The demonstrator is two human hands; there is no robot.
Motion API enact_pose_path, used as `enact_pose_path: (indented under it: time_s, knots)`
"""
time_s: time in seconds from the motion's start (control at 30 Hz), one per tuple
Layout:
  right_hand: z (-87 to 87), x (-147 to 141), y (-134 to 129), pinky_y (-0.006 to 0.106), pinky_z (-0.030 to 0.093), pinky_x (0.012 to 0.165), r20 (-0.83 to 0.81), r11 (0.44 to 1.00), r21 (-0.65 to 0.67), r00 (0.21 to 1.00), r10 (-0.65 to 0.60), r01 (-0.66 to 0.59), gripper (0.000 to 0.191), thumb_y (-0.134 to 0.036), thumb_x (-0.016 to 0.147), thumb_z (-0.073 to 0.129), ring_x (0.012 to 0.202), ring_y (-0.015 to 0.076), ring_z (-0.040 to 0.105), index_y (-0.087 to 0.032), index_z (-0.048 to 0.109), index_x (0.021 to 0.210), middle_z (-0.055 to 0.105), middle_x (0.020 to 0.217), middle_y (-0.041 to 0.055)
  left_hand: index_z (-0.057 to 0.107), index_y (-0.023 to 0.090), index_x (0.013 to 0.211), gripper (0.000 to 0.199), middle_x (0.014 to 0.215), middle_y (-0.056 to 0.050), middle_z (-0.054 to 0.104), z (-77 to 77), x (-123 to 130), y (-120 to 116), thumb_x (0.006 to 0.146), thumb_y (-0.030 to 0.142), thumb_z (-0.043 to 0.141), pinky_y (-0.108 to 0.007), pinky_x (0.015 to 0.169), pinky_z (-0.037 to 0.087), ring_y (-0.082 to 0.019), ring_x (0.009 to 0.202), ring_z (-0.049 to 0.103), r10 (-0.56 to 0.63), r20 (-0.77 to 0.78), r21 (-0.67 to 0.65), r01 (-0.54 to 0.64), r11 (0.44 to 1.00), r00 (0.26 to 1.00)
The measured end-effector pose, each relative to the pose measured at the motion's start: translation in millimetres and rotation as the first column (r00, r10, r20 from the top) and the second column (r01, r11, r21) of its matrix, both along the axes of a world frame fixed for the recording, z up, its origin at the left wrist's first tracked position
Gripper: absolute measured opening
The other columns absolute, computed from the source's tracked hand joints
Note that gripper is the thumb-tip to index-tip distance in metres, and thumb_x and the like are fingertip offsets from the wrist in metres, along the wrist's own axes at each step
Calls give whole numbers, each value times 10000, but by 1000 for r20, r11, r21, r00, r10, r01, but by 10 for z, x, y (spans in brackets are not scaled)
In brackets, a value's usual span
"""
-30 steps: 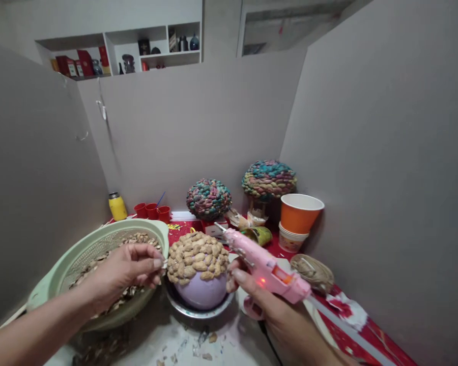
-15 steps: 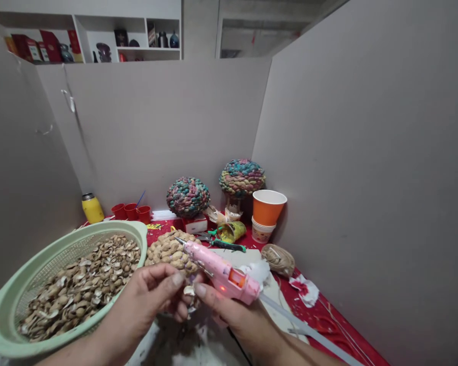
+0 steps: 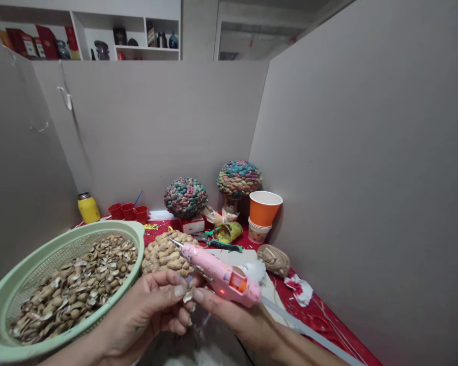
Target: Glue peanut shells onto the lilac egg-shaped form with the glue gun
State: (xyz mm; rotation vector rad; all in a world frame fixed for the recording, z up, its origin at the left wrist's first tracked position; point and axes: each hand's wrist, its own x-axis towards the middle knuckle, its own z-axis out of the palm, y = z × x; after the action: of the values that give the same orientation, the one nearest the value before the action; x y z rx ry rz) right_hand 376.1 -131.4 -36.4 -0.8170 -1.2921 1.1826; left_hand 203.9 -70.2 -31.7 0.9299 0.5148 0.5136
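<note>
My left hand pinches a small piece of peanut shell between thumb and fingers. My right hand grips a pink hot glue gun, its metal nozzle pointing up and left and a small light glowing on its side. The right thumb tip touches or nearly touches the same shell piece. Just beyond my hands sits a rounded form covered in peanut shells, its lower part hidden by my fingers. To the left, a pale green basket holds many loose shell pieces.
Two colourful shell-covered balls stand at the back. Behind lie red cups, a yellow bottle and pliers. An orange paper cup and a twine roll are on the right. Grey partitions enclose the table.
The shell piece has turned between my fingers, and my left hand has shifted slightly. The glue gun stays in my right hand. The whole view has moved a little.
</note>
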Motion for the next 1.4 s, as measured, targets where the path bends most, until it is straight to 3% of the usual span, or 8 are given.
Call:
enact_pose_path:
  time_s: [0.27,0.4,0.63,0.8,0.9,1.03,1.1,1.4]
  knots:
    - [-5,27,5,299,510,754,52,998,36,997,-49,47,248,-418,886,639,790,176,641,-170,628,889,663,797,29,645,127,806,121,722,-35,680,15,-9,-18,792,192,746,-189,575,529,-87,589,619,75,29,-30,-75,997,997]
    - [-42,-12,2,266,488,688,37,997,-13,996,-77,78,301,-456,853,669,736,154,603,-160,619,841,648,784,29,647,143,800,172,702,-35,696,-19,-4,-43,761,245,779,-217,623,534,-112,624,633,185,30,83,-187,979,982]
    - [118,-93,-18,278,463,663,118,990,15,983,-138,137,217,-380,811,685,711,166,540,-182,598,814,584,761,6,717,154,780,217,734,-36,734,-85,0,-88,690,318,826,-227,661,535,-141,661,662,318,-40,302,-292,907,947]
    - [11,-51,-27,254,390,570,255,982,79,948,-188,173,183,-334,836,621,648,143,436,-186,534,775,491,718,-13,744,178,723,228,701,-26,747,-24,12,-147,587,300,880,-194,603,524,-143,636,655,382,-111,355,-323,877,917]
    - [-30,-56,-31,269,408,626,225,988,77,963,-150,136,155,-330,866,591,708,162,467,-186,541,839,524,794,9,762,194,706,204,700,-39,747,-47,10,-174,594,329,865,-232,620,543,-177,651,661,457,-106,457,-365,811,883]
    - [-1,-102,-40,270,411,634,232,985,58,957,-172,163,168,-337,841,618,705,165,467,-183,559,807,526,774,7,777,218,661,92,791,-57,751,-76,1,-185,635,288,833,-267,720,550,-215,758,670,551,-42,639,-402,655,833]
    - [5,-121,-48,267,411,625,229,984,58,957,-175,166,203,-364,839,623,690,160,465,-183,557,776,517,749,1,774,221,639,73,805,-53,744,-63,5,-186,640,270,828,-261,749,544,-215,790,665,558,-15,661,-410,628,830]
    - [-17,-137,-66,275,440,667,140,994,42,984,-106,101,249,-415,896,589,727,163,509,-173,582,837,552,780,16,715,179,763,215,713,-6,713,-134,19,-133,648,302,848,-254,670,540,-154,655,659,425,-33,255,-404,879,904]
